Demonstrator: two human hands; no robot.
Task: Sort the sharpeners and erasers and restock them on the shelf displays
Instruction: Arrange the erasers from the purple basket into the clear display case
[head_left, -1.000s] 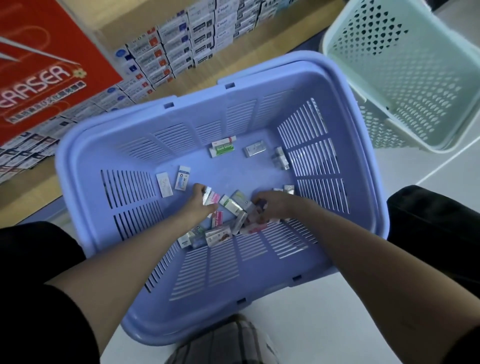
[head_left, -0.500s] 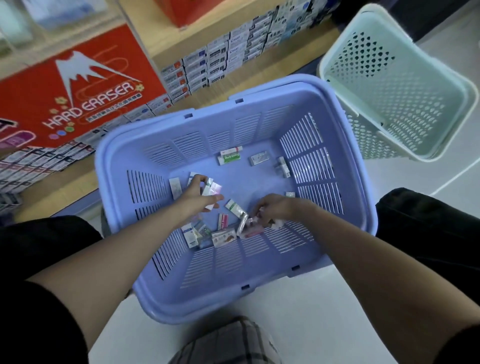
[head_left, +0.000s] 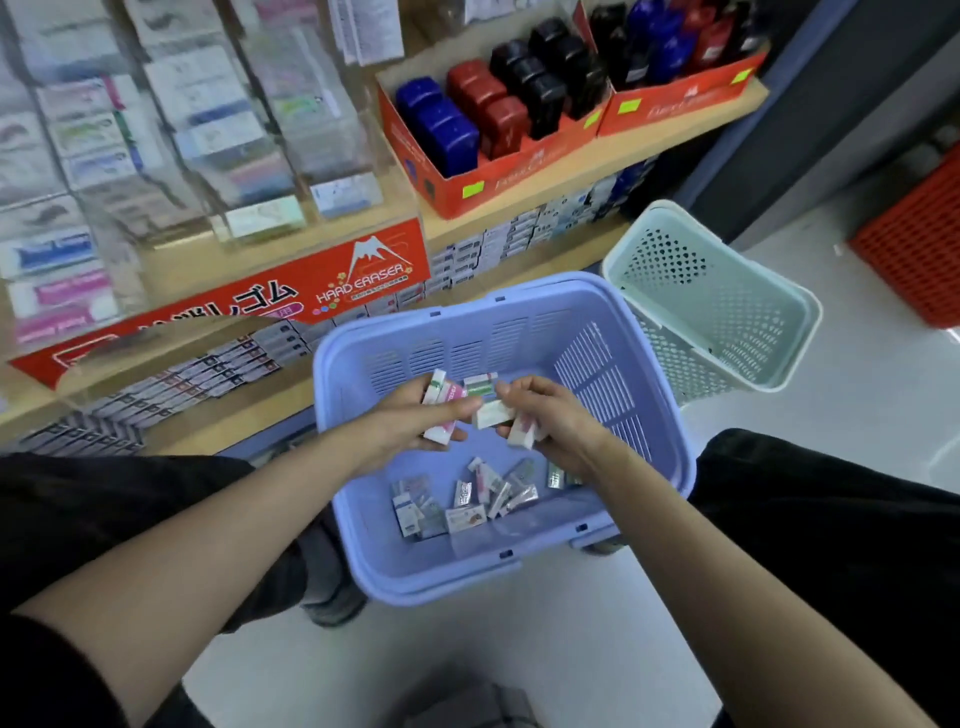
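A lilac plastic basket (head_left: 524, 577) stands on the floor between my knees. Several small boxed erasers (head_left: 462, 501) lie loose on its bottom. My left hand (head_left: 400, 423) is raised above the basket and grips a small stack of white and pink eraser boxes (head_left: 440, 410). Close beside it, my right hand (head_left: 545, 421) pinches white eraser boxes (head_left: 498, 415). One green-and-white eraser (head_left: 480, 385) shows just behind the two hands. The wooden shelf display (head_left: 519, 260) with rows of boxed erasers is beyond the basket.
An empty pale green basket (head_left: 717, 312) leans to the right of the lilac one. Above the shelf sit a red HARD ERASER sign (head_left: 358, 288), clear acrylic bins (head_left: 208, 130) and red cartons of blue, red and black stamps (head_left: 493, 114). A red crate (head_left: 919, 244) is far right.
Both hands have lifted out of the basket bottom, each with eraser boxes, and come together above it. My view has tilted up, showing more of the shelves.
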